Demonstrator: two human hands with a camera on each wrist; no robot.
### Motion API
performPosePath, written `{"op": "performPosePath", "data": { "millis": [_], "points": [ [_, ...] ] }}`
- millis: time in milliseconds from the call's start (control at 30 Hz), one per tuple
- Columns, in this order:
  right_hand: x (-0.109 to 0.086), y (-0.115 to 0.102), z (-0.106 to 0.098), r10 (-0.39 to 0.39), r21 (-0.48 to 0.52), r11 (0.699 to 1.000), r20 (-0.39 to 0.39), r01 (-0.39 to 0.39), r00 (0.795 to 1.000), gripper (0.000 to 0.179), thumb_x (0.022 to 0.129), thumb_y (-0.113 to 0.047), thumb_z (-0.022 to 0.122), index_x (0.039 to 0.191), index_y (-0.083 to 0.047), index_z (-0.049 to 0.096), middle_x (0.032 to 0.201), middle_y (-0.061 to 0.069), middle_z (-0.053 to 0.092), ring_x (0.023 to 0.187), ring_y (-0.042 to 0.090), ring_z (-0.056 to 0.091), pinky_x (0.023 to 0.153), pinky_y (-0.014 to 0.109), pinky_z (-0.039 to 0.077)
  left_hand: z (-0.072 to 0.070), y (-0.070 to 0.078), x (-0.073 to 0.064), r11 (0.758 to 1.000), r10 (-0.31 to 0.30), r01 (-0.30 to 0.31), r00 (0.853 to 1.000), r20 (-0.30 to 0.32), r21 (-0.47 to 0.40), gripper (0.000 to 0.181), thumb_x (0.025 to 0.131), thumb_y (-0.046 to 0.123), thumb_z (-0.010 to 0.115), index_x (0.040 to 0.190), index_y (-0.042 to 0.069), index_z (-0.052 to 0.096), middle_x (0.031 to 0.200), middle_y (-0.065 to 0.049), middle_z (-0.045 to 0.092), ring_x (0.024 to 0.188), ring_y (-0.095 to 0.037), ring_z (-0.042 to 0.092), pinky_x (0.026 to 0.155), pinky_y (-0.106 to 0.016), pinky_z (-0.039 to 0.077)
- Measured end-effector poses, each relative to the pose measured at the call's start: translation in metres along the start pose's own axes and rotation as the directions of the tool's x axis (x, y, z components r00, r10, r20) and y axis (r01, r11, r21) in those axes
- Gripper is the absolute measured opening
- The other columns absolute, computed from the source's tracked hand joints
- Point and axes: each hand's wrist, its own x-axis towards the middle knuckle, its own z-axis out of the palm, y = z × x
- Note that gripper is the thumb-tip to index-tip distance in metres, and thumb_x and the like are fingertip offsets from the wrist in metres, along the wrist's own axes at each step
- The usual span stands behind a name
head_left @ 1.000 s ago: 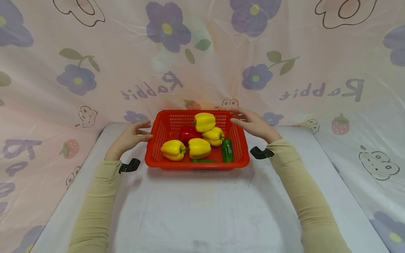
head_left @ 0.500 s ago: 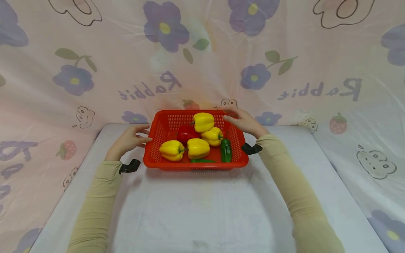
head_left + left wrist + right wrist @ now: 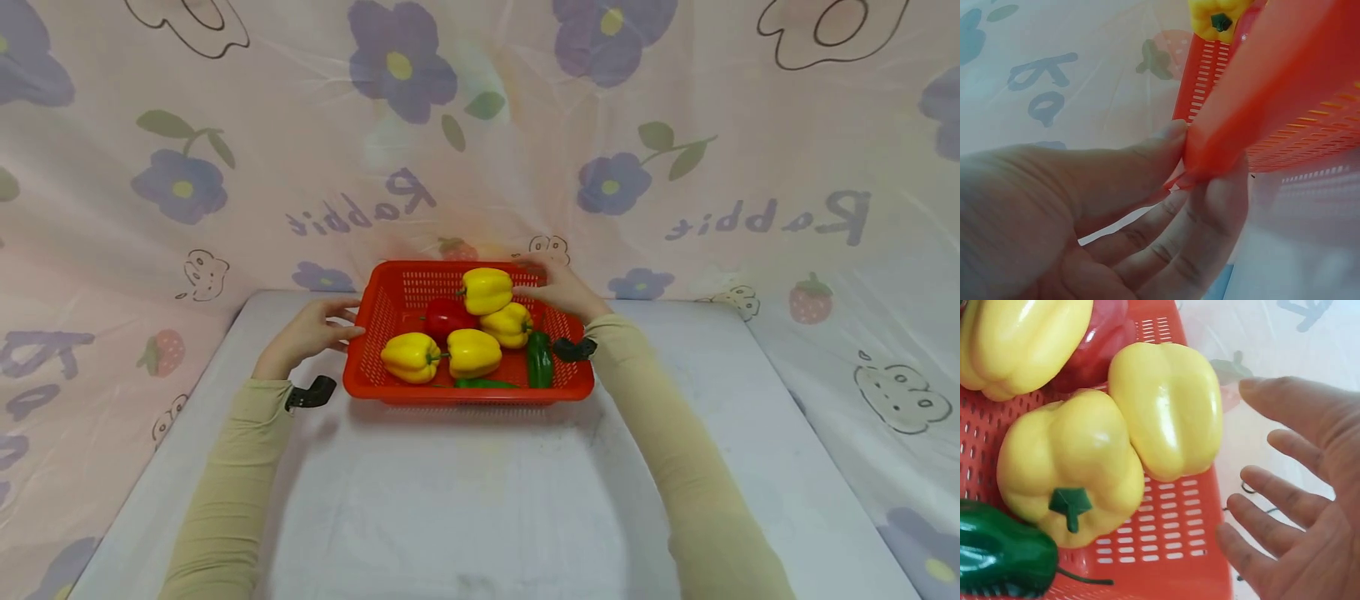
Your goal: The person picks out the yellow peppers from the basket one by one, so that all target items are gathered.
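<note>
A red plastic basket (image 3: 468, 395) holds several yellow bell peppers (image 3: 474, 353), a red bell pepper (image 3: 447, 318) and green peppers (image 3: 539, 360). My left hand (image 3: 311, 332) is at the basket's left side. In the left wrist view its thumb meets the rim (image 3: 1229, 125) from one side and the fingers (image 3: 1222, 200) curl under it. Over the basket's back right corner, my right hand (image 3: 558, 287) has its fingers spread apart. The right wrist view shows that hand (image 3: 1310, 487) beside the rearmost yellow bell pepper (image 3: 1166, 409), its palm facing the basket with nothing in it.
The basket stands toward the back of a white-covered table (image 3: 465, 500). A flower-patterned cloth (image 3: 480, 183) hangs close behind it and along both sides. Each wrist carries a black camera mount (image 3: 311, 392).
My right hand has moved left and inward, from the basket's right edge to over its back right corner near the rear yellow bell pepper. The left hand stays at the left rim.
</note>
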Motion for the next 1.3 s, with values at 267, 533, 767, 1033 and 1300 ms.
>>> {"op": "performPosePath", "data": {
  "millis": [267,533,767,1033,1300],
  "points": [
    [0.007,0.0,0.013,0.012,-0.081,0.997,-0.009,-0.013,1.0,0.059,0.087,-0.014,0.072,0.139,-0.004,0.047,0.147,0.013,0.038,0.132,0.029,0.037,0.11,0.048,0.028,0.002,0.0,0.001,1.0,-0.016,0.016,1.0,-0.008,0.003,0.059,0.092,0.004,0.063,0.143,-0.006,0.035,0.122,-0.03,0.05,0.089,-0.029,0.065,0.072,-0.04,0.057],
    [0.014,0.004,0.021,0.03,-0.098,0.995,-0.015,-0.032,0.999,0.062,0.084,-0.016,0.075,0.139,-0.005,0.048,0.143,0.01,0.043,0.133,0.029,0.036,0.11,0.046,0.029,0.003,-0.001,0.003,1.0,-0.015,0.015,1.0,-0.014,0.012,0.058,0.092,0.002,0.062,0.143,-0.006,0.035,0.121,-0.03,0.051,0.088,-0.029,0.065,0.071,-0.038,0.058],
    [0.019,0.006,0.026,0.051,-0.093,0.994,-0.046,-0.056,0.998,0.061,0.085,-0.019,0.075,0.138,-0.006,0.049,0.141,0.01,0.044,0.131,0.027,0.038,0.109,0.044,0.031,0.004,0.001,0.002,1.0,-0.023,0.023,1.0,-0.015,0.004,0.057,0.092,0.002,0.061,0.143,-0.005,0.036,0.121,-0.029,0.05,0.087,-0.028,0.064,0.071,-0.038,0.058],
    [0.025,0.008,0.03,0.069,-0.058,0.996,-0.06,-0.073,0.996,0.06,0.085,-0.021,0.075,0.137,-0.004,0.049,0.137,0.011,0.047,0.127,0.027,0.041,0.107,0.042,0.033,0.005,0.004,0.001,0.999,-0.032,0.032,0.999,-0.023,-0.001,0.057,0.092,0.002,0.062,0.142,-0.006,0.036,0.121,-0.03,0.049,0.087,-0.03,0.064,0.07,-0.037,0.058],
    [0.026,0.009,0.033,0.082,-0.036,0.996,-0.063,-0.084,0.995,0.061,0.085,-0.024,0.075,0.136,-0.004,0.05,0.137,0.01,0.048,0.126,0.026,0.043,0.107,0.041,0.033,0.004,0.003,0.002,0.999,-0.037,0.037,0.999,-0.017,-0.008,0.057,0.092,0.002,0.062,0.142,-0.006,0.036,0.12,-0.03,0.05,0.087,-0.028,0.064,0.07,-0.038,0.058]
  ]
}}
